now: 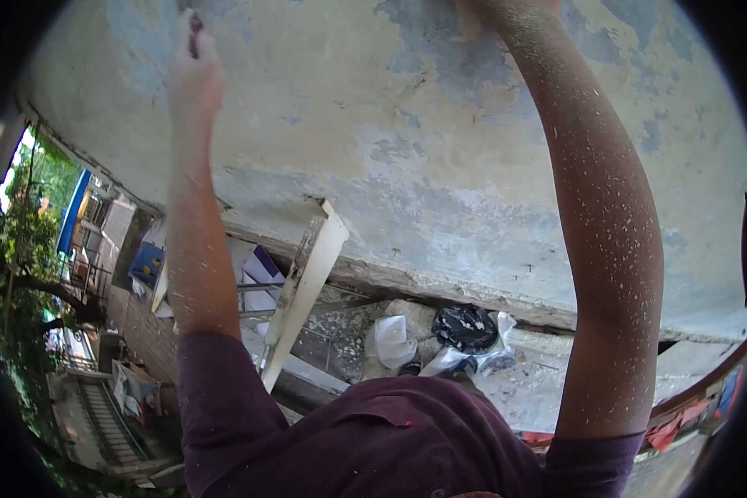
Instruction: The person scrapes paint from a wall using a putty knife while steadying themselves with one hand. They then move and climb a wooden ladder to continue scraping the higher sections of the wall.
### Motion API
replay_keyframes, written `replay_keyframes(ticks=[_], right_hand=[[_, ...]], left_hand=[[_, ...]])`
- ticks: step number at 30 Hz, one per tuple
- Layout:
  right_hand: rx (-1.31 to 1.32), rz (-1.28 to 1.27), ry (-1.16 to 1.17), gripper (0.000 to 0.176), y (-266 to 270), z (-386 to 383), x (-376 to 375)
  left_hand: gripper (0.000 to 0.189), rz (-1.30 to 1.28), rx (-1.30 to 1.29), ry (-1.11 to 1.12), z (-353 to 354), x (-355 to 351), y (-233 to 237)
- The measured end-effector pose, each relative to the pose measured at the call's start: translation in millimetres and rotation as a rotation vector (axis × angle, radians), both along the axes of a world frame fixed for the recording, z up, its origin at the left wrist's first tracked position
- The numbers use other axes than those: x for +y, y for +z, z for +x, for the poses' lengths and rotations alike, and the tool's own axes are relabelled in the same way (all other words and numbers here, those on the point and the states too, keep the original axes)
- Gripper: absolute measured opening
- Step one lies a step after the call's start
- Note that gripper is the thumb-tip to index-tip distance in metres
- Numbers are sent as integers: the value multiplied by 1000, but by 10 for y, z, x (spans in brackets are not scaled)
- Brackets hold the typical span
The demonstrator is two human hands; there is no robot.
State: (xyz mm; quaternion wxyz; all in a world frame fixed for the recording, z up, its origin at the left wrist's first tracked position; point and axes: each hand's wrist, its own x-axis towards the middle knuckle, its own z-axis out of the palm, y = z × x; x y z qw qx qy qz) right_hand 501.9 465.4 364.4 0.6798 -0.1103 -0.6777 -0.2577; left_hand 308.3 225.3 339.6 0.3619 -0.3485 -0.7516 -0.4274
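Observation:
My left hand (196,73) is raised against the wall at the upper left, its fingers wrapped round the dark red handle of a scraper (195,25). The scraper's grey end is smeared by motion and runs up to the top edge of the view. My right hand (481,12) is high on the wall too, mostly cut off by the top edge and blurred, so its fingers are hidden. Both hands are over the wall (324,108), whose pale yellowish paint has come off in patches, showing grey-blue beneath. Pale flakes dot both forearms.
A whitish post or beam (307,282) slants up towards the wall in front of me. Below lie a black plastic bag (465,326), white bags (393,340) and debris along the wall's ledge. At left are a tree (25,290) and a paved walkway (145,332).

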Motion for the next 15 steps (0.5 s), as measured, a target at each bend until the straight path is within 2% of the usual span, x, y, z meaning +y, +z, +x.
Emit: replay_keyframes(ticks=[2, 3, 4, 7, 9, 11, 12, 14, 15], right_hand=[[32, 28, -2, 54, 41, -48, 7], [54, 38, 24, 54, 16, -48, -11], [10, -23, 8, 55, 15, -20, -59], [-5, -74, -3, 57, 90, 2, -176], [-52, -155, -36, 59, 98, 32, -252], [-44, -133, -23, 59, 132, 38, -267], [-55, -147, -26, 59, 117, 41, -272], [-82, -164, -22, 59, 91, 55, -272], [-84, -167, -23, 59, 109, 66, -265]], left_hand=[[41, -52, -88, 29, 127, -66, -709], [40, -37, -132, -31, 256, -140, -1148], [40, -20, -153, -101, 301, -156, -1321], [39, 26, -68, -56, 200, -151, -922], [39, 54, -39, -46, 56, -135, -104], [39, 24, 73, 69, -237, -178, 394], [39, 27, 75, 73, -229, -213, 350], [41, -21, -122, 28, -25, -295, -29], [42, 0, -171, -38, 31, -343, -415]])
